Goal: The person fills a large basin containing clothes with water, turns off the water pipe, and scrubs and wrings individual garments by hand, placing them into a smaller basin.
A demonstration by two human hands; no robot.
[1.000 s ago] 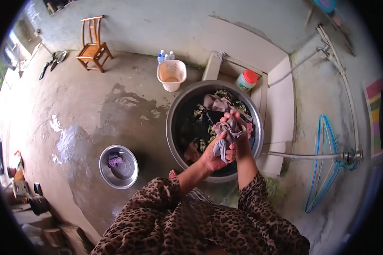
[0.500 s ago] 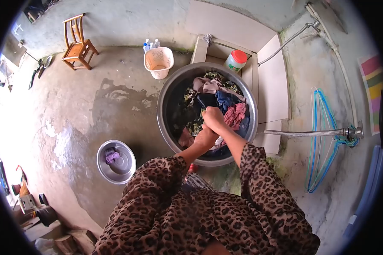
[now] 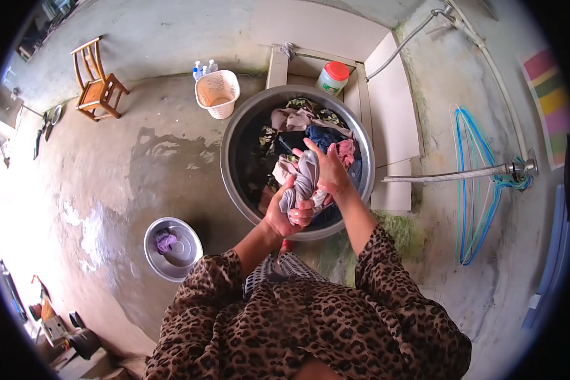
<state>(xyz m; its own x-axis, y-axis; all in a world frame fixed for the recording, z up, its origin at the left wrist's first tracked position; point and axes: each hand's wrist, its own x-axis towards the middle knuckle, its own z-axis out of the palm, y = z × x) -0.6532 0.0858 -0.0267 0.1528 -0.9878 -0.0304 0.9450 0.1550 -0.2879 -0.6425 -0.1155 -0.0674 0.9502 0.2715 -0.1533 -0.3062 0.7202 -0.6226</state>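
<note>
Left hand (image 3: 280, 214) has its fingers clamped on the grey cloth (image 3: 306, 174), over the basin (image 3: 296, 90); right hand (image 3: 337, 177) beside it, fingers apart! A firm, two-ended grip, low over the water, should serve best. Counting across: one chair (image 3: 95, 92), one purple cloth (image 3: 165, 241), one bowl (image 3: 185, 253), one basket (image 3: 217, 94), one basin, one jar (image 3: 333, 78).

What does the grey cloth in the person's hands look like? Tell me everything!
The grey cloth is plain, soft-looking fabric, bunched into a wrinkled, twisted roll with lengthwise folds. Slightly tilted in this view, it is held over the large metal basin. The left hand curls around its lower end; the open right hand is beside it, seemingly touching.
</note>
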